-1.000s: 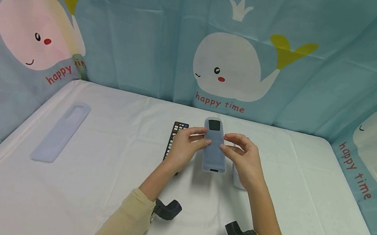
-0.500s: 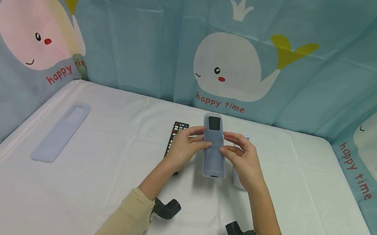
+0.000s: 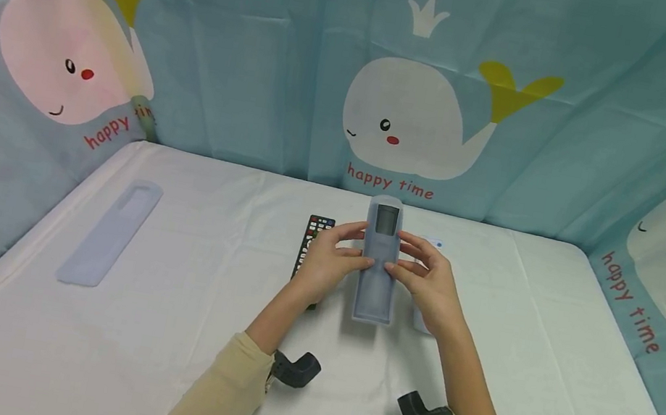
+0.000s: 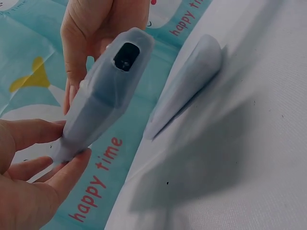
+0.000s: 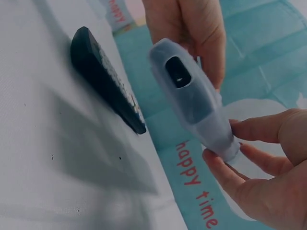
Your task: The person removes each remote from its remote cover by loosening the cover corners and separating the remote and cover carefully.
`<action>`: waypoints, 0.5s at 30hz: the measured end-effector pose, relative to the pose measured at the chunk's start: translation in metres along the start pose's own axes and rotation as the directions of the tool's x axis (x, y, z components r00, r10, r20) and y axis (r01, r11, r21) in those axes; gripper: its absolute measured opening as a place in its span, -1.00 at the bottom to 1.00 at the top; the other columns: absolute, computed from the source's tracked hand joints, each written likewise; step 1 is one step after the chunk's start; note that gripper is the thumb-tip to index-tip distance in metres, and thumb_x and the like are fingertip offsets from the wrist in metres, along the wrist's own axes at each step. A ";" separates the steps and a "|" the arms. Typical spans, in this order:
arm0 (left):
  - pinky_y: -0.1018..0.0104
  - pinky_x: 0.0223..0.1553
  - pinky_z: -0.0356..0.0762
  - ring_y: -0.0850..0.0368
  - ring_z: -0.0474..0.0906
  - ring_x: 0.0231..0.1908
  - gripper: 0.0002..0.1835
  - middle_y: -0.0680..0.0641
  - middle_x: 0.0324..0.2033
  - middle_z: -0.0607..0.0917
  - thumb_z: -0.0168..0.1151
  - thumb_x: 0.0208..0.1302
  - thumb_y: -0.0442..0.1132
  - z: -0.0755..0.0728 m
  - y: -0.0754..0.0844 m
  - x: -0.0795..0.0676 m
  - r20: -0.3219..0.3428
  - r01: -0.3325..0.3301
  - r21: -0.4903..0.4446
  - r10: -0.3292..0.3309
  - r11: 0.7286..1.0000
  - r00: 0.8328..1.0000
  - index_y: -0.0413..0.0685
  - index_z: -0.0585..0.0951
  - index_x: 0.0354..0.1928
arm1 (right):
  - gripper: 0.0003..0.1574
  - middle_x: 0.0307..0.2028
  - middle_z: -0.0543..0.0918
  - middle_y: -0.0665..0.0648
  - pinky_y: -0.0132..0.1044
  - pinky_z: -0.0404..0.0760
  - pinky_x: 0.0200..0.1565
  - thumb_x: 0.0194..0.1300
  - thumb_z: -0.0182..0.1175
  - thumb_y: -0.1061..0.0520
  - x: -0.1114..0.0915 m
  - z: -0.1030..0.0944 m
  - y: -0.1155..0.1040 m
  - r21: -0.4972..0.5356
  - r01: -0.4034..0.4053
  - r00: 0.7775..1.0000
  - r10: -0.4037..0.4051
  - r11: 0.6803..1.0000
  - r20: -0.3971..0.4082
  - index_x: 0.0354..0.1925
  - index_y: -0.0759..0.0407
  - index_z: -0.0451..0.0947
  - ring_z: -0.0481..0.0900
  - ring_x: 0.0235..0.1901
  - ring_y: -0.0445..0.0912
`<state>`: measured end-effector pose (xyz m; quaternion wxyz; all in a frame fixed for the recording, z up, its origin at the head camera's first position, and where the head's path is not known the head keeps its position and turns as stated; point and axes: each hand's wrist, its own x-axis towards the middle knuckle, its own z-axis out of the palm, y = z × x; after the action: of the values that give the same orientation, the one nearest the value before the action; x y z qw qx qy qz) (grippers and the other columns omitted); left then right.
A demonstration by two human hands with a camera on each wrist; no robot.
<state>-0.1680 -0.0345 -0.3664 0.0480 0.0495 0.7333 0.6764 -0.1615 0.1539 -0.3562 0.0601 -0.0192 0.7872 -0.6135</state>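
Observation:
Above the table, a translucent blue-grey silicone remote cover (image 3: 374,295) stands with its rectangular window near the top. My left hand (image 3: 326,265) pinches its left edge between thumb and fingers; my right hand (image 3: 433,283) does likewise on the right edge. Both wrist views show a dark opening at the near end of the cover (image 4: 100,96). Whether anything is inside it, I cannot tell. Behind the left hand lies a black remote control (image 3: 318,226), partly hidden. A pale, remote-shaped object (image 3: 422,319) lies behind the right hand, mostly covered by it.
At the left of the white table (image 3: 163,355) lies another translucent cover (image 3: 108,236), flat and slanted. A blue whale-print curtain (image 3: 249,76) encloses the back and sides.
The held cover has tilted: its top has risen, its lower end has dropped, and it now stands straighter, slightly further right. Its end opening no longer shows in the head view. Both hands keep their grip.

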 end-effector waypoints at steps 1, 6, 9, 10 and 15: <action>0.01 0.19 0.69 -0.22 0.67 0.23 -0.32 -0.29 0.38 0.53 0.40 0.35 -0.44 0.000 0.000 0.000 0.001 0.002 -0.003 -0.002 1.000 1.000 -0.13 0.47 0.49 | -0.24 0.47 0.39 0.37 -0.21 0.63 0.26 0.48 0.27 0.35 0.000 0.000 0.000 -0.004 -0.001 1.000 0.001 1.000 -0.002 0.55 0.20 0.32 0.57 0.31 0.24; 0.01 0.16 0.71 -0.24 0.68 0.20 -0.30 -0.28 0.37 0.53 0.41 0.33 -0.46 0.001 -0.002 0.000 -0.001 0.000 -0.003 0.000 1.000 1.000 -0.12 0.47 0.50 | -0.19 0.44 0.42 0.39 -0.14 0.64 0.26 0.47 0.27 0.35 0.002 0.001 0.002 -0.022 0.005 1.000 -0.005 1.000 -0.016 0.58 0.15 0.29 0.60 0.25 0.22; 0.01 0.15 0.72 -0.24 0.69 0.18 -0.29 -0.27 0.37 0.54 0.43 0.32 -0.45 0.002 -0.004 0.000 -0.004 0.001 0.019 -0.001 1.000 1.000 -0.11 0.46 0.51 | -0.16 0.42 0.45 0.40 -0.13 0.65 0.24 0.46 0.28 0.35 0.002 0.001 0.003 -0.035 0.008 1.000 -0.009 0.999 -0.024 0.60 0.14 0.27 0.61 0.23 0.23; 0.02 0.14 0.72 -0.23 0.70 0.17 -0.29 -0.27 0.36 0.55 0.43 0.32 -0.44 0.002 -0.005 0.000 -0.005 0.001 0.027 0.000 1.000 1.000 -0.11 0.47 0.50 | -0.16 0.41 0.45 0.40 -0.14 0.66 0.23 0.46 0.28 0.35 0.002 0.001 0.003 -0.038 0.009 1.000 -0.010 0.999 -0.026 0.60 0.13 0.26 0.61 0.22 0.23; 0.03 0.10 0.74 -0.20 0.74 0.12 -0.32 -0.27 0.34 0.57 0.43 0.34 -0.42 0.002 -0.010 0.000 -0.007 -0.016 0.042 0.016 0.999 1.000 -0.14 0.48 0.48 | -0.15 0.37 0.48 0.40 -0.28 0.67 0.11 0.46 0.28 0.34 0.002 0.002 0.004 -0.051 0.021 0.999 -0.023 0.998 -0.036 0.60 0.12 0.26 0.63 0.17 0.20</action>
<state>-0.1682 -0.0330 -0.3764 0.0386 0.0538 0.7470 0.6615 -0.1628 0.1530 -0.3609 0.0381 -0.0181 0.8032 -0.5942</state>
